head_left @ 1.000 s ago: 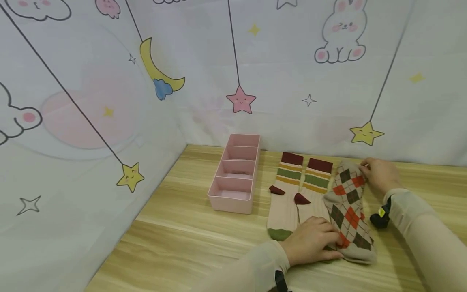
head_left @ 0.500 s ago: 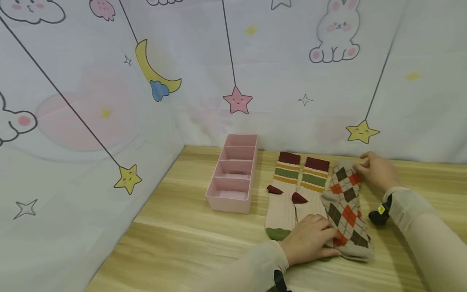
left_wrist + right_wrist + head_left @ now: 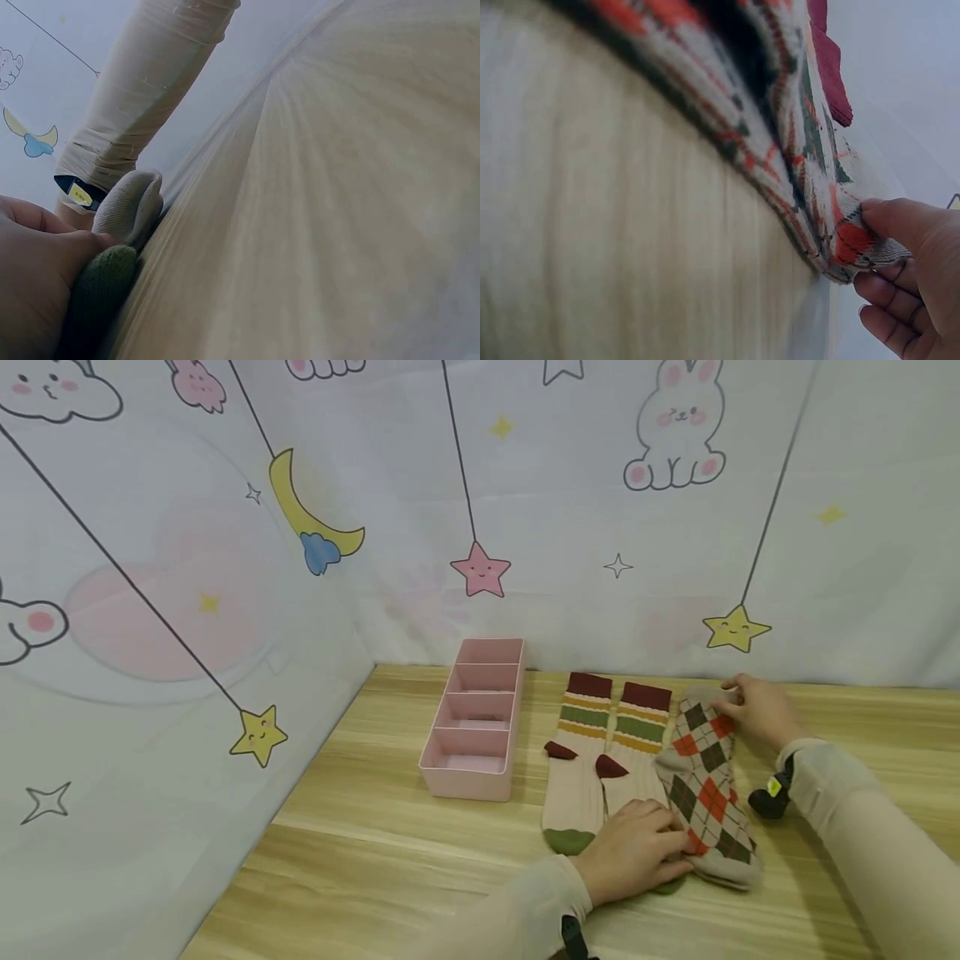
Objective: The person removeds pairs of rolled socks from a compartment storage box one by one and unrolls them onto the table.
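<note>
Two striped socks, the left one [image 3: 576, 785] and the middle one [image 3: 637, 781], lie side by side with maroon cuffs and green toes. To their right lies a grey argyle sock [image 3: 708, 777] with red and dark diamonds. My left hand [image 3: 633, 847] lies over the foot of the middle sock and pinches the argyle sock's near-left edge; its fingertips are partly hidden. In the left wrist view, the thumb touches beside a green toe [image 3: 101, 289]. At the far end, my right hand [image 3: 765, 710] pinches the argyle sock's cuff, thumb above and fingers below in the right wrist view.
A pink divided box [image 3: 471, 783] with several compartments stands left of the socks. Behind and at the left, a white cartoon-print cloth [image 3: 585, 510] borders the wood-grain table [image 3: 360, 860]. Each wrist wears a black strapped device.
My right hand has shifted slightly left at the argyle sock's cuff, and its hold there has changed a little. My left hand stays near the foot. The head view has shifted slightly.
</note>
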